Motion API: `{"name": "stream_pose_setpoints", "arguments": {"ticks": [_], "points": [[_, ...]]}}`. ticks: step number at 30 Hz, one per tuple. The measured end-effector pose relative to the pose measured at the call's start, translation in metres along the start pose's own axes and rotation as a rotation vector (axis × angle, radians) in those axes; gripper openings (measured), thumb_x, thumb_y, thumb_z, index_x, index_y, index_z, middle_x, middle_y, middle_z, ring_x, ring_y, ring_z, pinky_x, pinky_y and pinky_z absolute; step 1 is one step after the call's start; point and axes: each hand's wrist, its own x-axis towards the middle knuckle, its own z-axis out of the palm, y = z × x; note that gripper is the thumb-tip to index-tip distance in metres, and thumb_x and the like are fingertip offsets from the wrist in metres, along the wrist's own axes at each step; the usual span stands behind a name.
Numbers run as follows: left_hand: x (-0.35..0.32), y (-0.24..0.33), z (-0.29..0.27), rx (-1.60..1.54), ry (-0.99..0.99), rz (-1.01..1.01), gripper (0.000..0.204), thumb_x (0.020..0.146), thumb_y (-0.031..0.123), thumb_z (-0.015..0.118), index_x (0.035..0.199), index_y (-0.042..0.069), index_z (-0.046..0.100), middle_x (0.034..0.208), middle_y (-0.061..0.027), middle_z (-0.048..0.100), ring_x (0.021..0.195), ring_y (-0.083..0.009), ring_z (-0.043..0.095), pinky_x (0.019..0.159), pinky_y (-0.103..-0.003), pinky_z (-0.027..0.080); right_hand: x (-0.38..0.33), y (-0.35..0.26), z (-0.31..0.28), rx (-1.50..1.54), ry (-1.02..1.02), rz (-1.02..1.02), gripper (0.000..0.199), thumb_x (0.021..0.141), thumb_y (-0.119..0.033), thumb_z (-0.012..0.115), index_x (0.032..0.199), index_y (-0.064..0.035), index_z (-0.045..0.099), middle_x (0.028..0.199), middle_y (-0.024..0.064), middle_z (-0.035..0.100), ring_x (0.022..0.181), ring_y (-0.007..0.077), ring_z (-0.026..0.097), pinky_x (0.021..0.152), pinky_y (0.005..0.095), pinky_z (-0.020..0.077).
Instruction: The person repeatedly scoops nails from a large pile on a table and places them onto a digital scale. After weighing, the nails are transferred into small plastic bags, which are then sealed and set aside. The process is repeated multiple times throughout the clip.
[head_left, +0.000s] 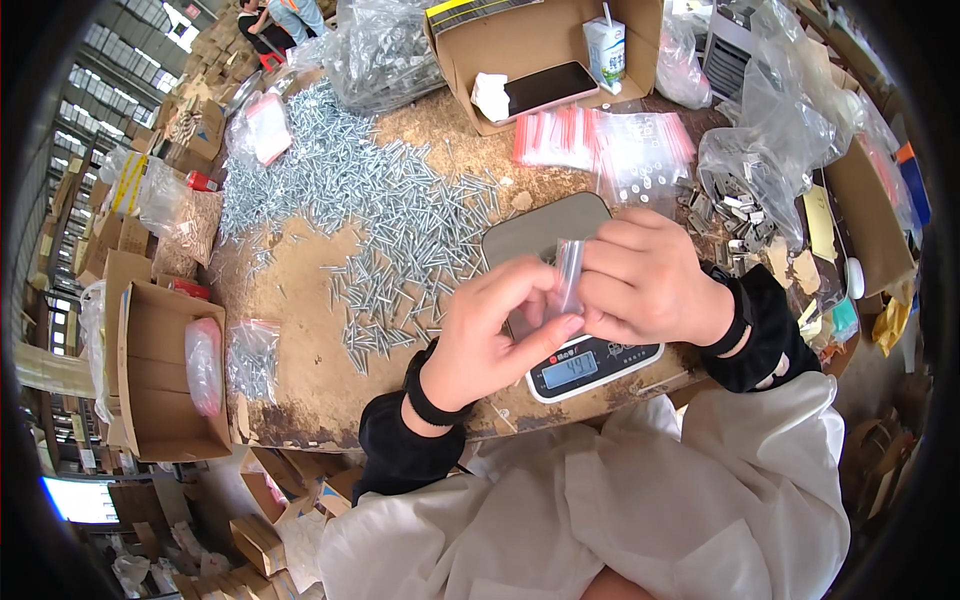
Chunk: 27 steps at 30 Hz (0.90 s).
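A small clear plastic bag [571,270] is pinched between my two hands, its upper end showing between the fingers. My left hand [485,325] grips it with thumb and fingers from the left. On the other side, the curled fingers of my right hand [650,280] hold it too; what is inside the bag is hard to make out. Both hands are over a digital scale [548,222] with a grey pan and a lit display. Left of the scale, a large heap of silver screws [395,215] spreads over the worn wooden table [290,290].
Red-edged zip bags [555,138] lie beyond the scale. Behind them, a cardboard box [470,50] holds a phone [550,90] and a drink carton [605,52]. Small metal parts [740,215] sit at right. An open box [165,380] stands by a bag of screws [253,360] at left.
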Motion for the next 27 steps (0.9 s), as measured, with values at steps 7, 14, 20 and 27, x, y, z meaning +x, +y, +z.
{"name": "stream_pose_setpoints", "arguments": {"ticks": [7,14,20,27], "points": [[-0.003,-0.009,-0.003,-0.289,-0.191,-0.136,0.01,0.095,0.009,0.068,0.093,0.001,0.063,0.083,-0.0028,0.065,0.07,-0.0107,0.06,0.066,-0.025,0.048,-0.004,0.004,-0.002,0.05,-0.061,-0.017,0.019,0.068,-0.021,0.07,0.074,-0.0108,0.056,0.076,0.0027,0.05,0.067,0.0223,0.053,0.06,0.036,0.0437],[-0.005,-0.002,-0.007,-0.086,-0.006,0.019,0.023,0.096,0.02,0.066,0.086,0.001,0.06,0.074,-0.0097,0.058,0.062,-0.0244,0.055,0.056,-0.034,0.041,-0.003,0.004,0.003,0.254,0.224,0.047,0.024,0.085,-0.026,0.068,0.103,-0.01,0.069,0.089,0.0057,0.061,0.071,0.0238,0.062,0.058,0.0347,0.0492],[-0.005,-0.005,0.005,-0.261,-0.043,0.087,0.031,0.095,0.02,0.067,0.074,-0.001,0.058,0.064,-0.0081,0.051,0.055,-0.0239,0.049,0.052,-0.033,0.038,-0.005,-0.007,0.007,0.475,0.095,0.021,0.032,0.087,-0.02,0.07,0.117,-0.0092,0.068,0.087,0.0056,0.06,0.071,0.0242,0.062,0.058,0.0337,0.0494],[-0.01,-0.015,0.011,-0.584,-0.112,-0.069,0.026,0.1,0.019,0.064,0.084,-0.002,0.062,0.07,-0.0028,0.055,0.062,-0.0124,0.05,0.058,-0.026,0.04,-0.008,-0.013,0.009,0.52,0.164,-0.001,0.03,0.087,-0.008,0.067,0.117,-0.005,0.065,0.08,0.0068,0.064,0.059,0.0241,0.059,0.052,0.034,0.045]]}}
